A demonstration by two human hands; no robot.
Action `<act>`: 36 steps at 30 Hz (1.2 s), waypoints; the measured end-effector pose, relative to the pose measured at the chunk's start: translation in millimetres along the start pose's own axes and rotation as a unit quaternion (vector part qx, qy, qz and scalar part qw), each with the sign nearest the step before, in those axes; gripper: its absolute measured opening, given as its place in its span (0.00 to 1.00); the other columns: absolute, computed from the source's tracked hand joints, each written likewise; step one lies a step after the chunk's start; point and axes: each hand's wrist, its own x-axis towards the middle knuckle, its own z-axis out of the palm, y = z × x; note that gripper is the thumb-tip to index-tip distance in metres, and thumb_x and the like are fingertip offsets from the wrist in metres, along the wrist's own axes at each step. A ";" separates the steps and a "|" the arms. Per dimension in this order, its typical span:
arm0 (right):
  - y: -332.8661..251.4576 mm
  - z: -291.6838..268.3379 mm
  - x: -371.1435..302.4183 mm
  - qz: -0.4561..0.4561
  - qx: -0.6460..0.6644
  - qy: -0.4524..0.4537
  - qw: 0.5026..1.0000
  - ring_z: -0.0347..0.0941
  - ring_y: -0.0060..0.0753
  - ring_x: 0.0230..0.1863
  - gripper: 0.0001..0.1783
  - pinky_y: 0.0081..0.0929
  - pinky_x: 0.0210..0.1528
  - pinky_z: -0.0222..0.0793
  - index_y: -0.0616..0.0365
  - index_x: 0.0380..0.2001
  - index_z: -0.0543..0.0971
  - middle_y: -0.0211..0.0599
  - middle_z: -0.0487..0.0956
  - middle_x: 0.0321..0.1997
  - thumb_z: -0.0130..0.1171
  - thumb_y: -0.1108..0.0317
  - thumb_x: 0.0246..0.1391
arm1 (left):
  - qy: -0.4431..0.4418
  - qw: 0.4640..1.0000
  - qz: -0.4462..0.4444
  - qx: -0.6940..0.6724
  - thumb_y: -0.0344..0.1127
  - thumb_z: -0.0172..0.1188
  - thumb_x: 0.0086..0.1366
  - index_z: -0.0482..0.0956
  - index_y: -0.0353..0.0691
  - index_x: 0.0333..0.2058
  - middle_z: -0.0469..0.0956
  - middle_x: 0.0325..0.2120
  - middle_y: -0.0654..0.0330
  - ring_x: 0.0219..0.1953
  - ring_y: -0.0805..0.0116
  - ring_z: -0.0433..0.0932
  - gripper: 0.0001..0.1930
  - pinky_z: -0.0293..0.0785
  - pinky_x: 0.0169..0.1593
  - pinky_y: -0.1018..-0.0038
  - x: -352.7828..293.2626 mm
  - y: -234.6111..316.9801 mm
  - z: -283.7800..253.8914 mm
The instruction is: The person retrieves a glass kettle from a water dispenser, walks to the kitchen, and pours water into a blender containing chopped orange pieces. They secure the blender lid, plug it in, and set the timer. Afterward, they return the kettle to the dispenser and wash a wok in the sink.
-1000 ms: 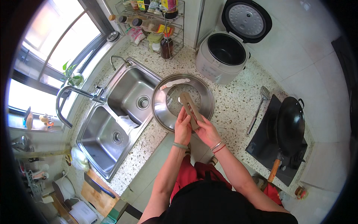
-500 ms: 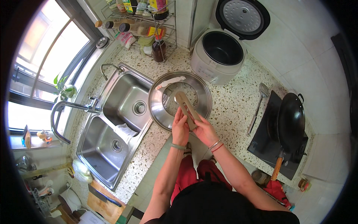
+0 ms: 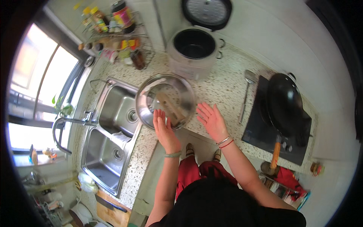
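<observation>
A round steel lid with a see-through middle (image 3: pixel 191 99) lies on the counter in front of me. Across it rests a long beige handle-like piece with a slot (image 3: pixel 171 108); whether it is fixed to the lid I cannot tell. My left hand (image 3: pixel 165 130) hovers by the lid's near edge, fingers stretched and holding nothing. To the right of the lid, apart from it, my right hand (image 3: pixel 212 123) is open too, palm up with the fingers spread.
Left of the lid is a double steel sink (image 3: pixel 120 94) with a faucet (image 3: pixel 73 122). Behind stands a rice cooker (image 3: pixel 191 66), its cover raised. On the right, a black wok (image 3: pixel 283 104) sits on a dark cooktop (image 3: pixel 253 130) beside a metal spatula (image 3: pixel 245 96). A bottle rack (image 3: pixel 141 32) stands back left.
Both hands have let go of the beige piece and drawn apart, opening. It now lies lower against the lid. The whole view has shifted, with the counter things appearing farther left.
</observation>
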 end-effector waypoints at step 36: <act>-146.9 -232.1 -241.4 -0.018 0.155 0.075 0.985 0.71 0.40 0.57 0.24 0.36 0.61 0.66 0.64 0.45 0.76 0.45 0.77 0.52 0.50 0.50 0.64 | -0.410 0.718 -0.549 0.120 0.50 0.53 0.70 0.72 0.40 0.39 0.75 0.29 0.63 0.30 0.71 0.75 0.17 0.73 0.35 0.75 -278.7 -190.7 184.6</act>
